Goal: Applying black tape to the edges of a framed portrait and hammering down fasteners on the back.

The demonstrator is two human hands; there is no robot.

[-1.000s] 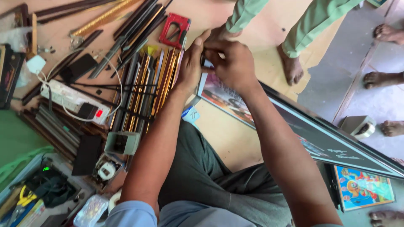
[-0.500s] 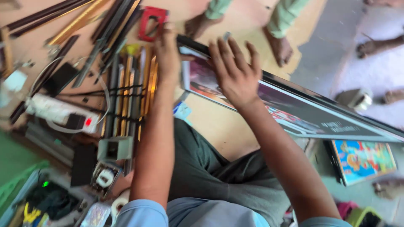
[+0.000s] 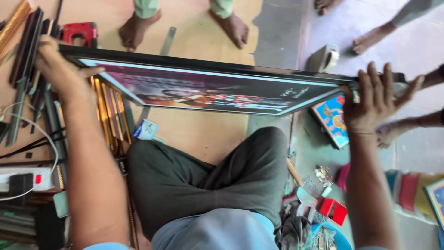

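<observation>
Since the earlier frames both hands have moved far apart, from working close together at one corner of the framed picture point(image 3: 208, 90) to gripping its two ends, and the frame now hangs lifted above the person's crossed legs. At about nine o'clock the left hand point(image 3: 60, 69) is wrapped round the left end of the black frame, its fingers curled behind the edge and the thumb lying along the front rail. At about three o'clock the right hand point(image 3: 374, 99) clasps the right end, fingers spread and hooked over the top edge, palm against the frame's corner. The framed picture stretches between the two hands, tilted so its glazed face looks down and towards the camera, its long edge running from ten o'clock to three o'clock. Beneath the left hand lie gold moulding strips point(image 3: 106, 115) and dark moulding lengths point(image 3: 27, 69) on the floor, with a red tool point(image 3: 79, 32) just beyond at eleven o'clock and a white power strip point(image 3: 23, 180) with its cable at eight o'clock. Just below the right hand, at four o'clock, a small colourful picture point(image 3: 330, 120) leans on the floor. At twelve o'clock stand another person's bare feet point(image 3: 136, 30), and further feet show at two o'clock.
</observation>
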